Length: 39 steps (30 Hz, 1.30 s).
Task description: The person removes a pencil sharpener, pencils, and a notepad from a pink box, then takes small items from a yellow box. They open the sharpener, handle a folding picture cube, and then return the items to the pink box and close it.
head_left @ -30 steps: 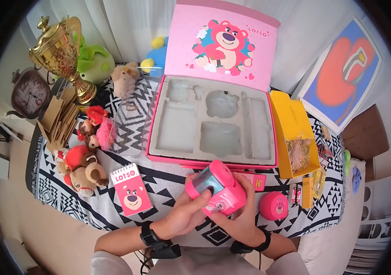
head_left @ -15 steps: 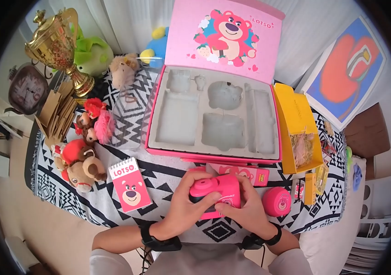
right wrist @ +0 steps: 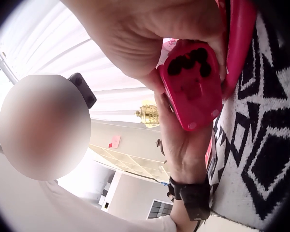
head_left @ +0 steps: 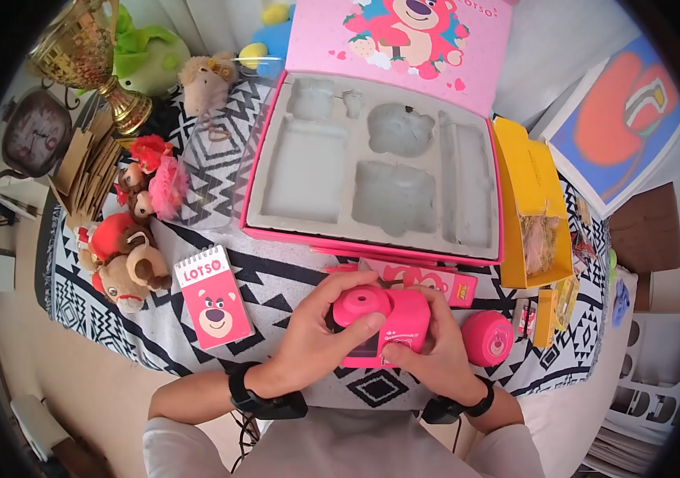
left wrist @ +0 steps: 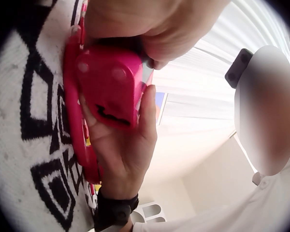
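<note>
Fingers of the left hand and right hand curl round the sides of one pink gadget, over the patterned cloth. It is probably light, stiff, smooth plastic (slightly slippery, I'd guess), best held by those sides. Outward from it: one round pink case at three o'clock, one notepad near nine, one yellow box at two, one large open box at twelve.

Head view's looking forward and down over the black-and-white tablecloth; both wrist views are looking up from super close, all sharing the pink pencil sharpener.
</note>
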Motion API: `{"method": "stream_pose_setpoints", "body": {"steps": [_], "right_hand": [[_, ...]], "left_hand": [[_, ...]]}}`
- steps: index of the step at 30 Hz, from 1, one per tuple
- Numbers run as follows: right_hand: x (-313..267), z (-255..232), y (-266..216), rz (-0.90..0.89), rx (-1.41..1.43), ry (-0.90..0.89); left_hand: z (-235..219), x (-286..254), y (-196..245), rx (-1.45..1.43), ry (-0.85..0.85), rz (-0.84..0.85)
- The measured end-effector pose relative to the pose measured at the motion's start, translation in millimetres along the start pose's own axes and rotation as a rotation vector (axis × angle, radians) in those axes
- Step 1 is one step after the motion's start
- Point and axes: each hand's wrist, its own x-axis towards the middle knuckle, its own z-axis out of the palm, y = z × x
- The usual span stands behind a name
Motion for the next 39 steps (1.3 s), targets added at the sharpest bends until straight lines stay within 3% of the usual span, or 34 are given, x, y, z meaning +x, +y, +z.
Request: {"method": "stream_pose_setpoints", "body": {"steps": [2,3,7,9,12,16,18,23,25,28,32,35,37,39], "right_hand": [[-2.9,6.0,8.7,-0.094,0.003,0.011],[-4.0,8.3,11.4,-0.174,0.011,0.024],[-2.7,9.4,12.0,-0.187,0.031,0.014],[-1.5,1.9,13.9,-0.331,-0.092,-0.054],[3.1,-7.8,13.6,-0.380,-0.111,-0.124],[6.6,-9.8,4.9,-0.452,-0.198,-0.152],[10.6,-8.9,8.0,-0.606,-0.198,-0.154],[9.4,-9.9,6.3,-0.509,-0.102,-0.116],[10.8,-10.7,6.0,-0.503,-0.081,-0.110],[11.0,-10.2,7.4,-0.498,-0.081,-0.106],[11.1,-9.5,8.1,-0.496,-0.104,-0.104],[11.6,-10.6,7.3,-0.481,-0.083,-0.113],[10.5,-11.5,7.3,-0.477,-0.074,-0.123],[7.6,-14.2,7.2,-0.386,0.013,-0.152]], "left_hand": [[-2.6,-1.7,-4.3,0.335,-0.006,0.287],[-1.9,-3.1,-2.0,0.294,-0.012,0.283],[-5.3,-2.4,0.7,0.242,-0.003,0.284],[-10.1,0.6,3.5,0.189,-0.123,0.335],[-19.4,7.3,8.4,0.280,-0.265,0.392],[-19.7,8.3,13.6,0.296,-0.301,0.426],[-18.2,6.8,14.9,0.282,-0.323,0.433],[-12.9,9.2,18.4,0.119,-0.227,0.392],[-17.4,11.3,18.4,0.119,-0.259,0.267],[-22.7,16.1,12.8,0.226,-0.306,0.389],[-22.8,16.2,11.5,0.208,-0.291,0.407],[-23.0,15.4,16.8,0.206,-0.316,0.369],[-23.3,13.5,17.1,0.101,-0.339,0.230],[-26.6,14.1,16.6,0.116,-0.351,0.256]]}}
